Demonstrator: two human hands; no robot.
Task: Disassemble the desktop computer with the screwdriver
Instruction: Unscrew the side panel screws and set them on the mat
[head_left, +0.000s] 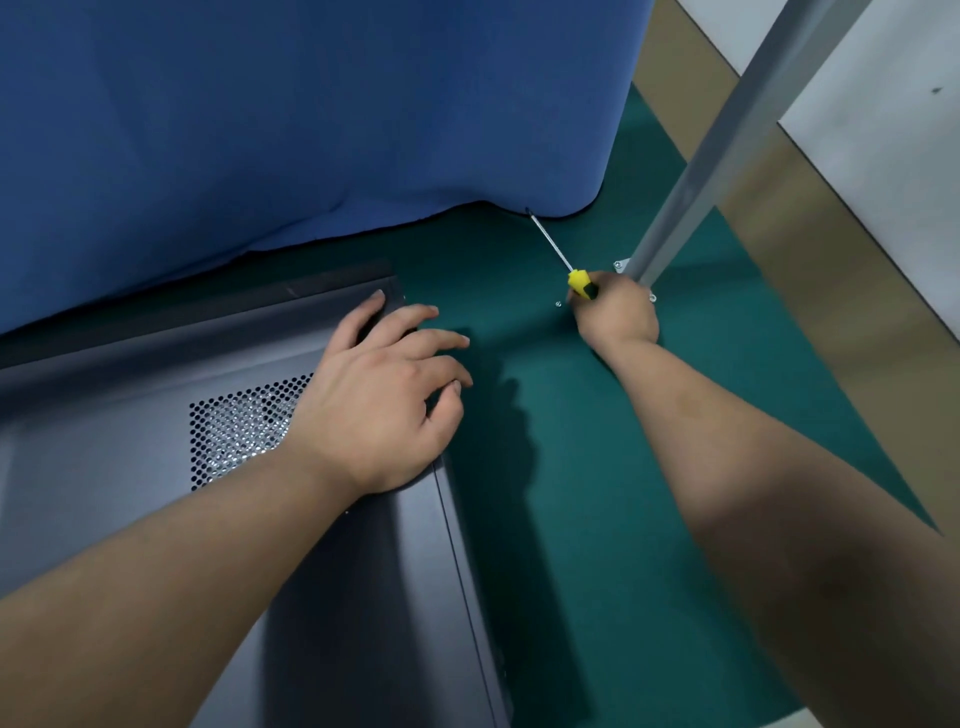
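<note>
While the computer case (156, 415) lay on its side at the near left of the green mat (597, 467), its grey panel and vent grille (234, 426) facing up, the left hand (379, 410) rested on the panel's far right corner with fingers spread and reaching past the edge. To the right, well apart from the case, the right hand (618, 312) gripped the yellow handle of the screwdriver (563, 260), whose shaft pointed far-left toward the hem of a blue cloth (311, 130). A small screw (558, 304) lay on the mat just left of that hand, and a grey metal post (727, 135) rose just beyond it.
</note>
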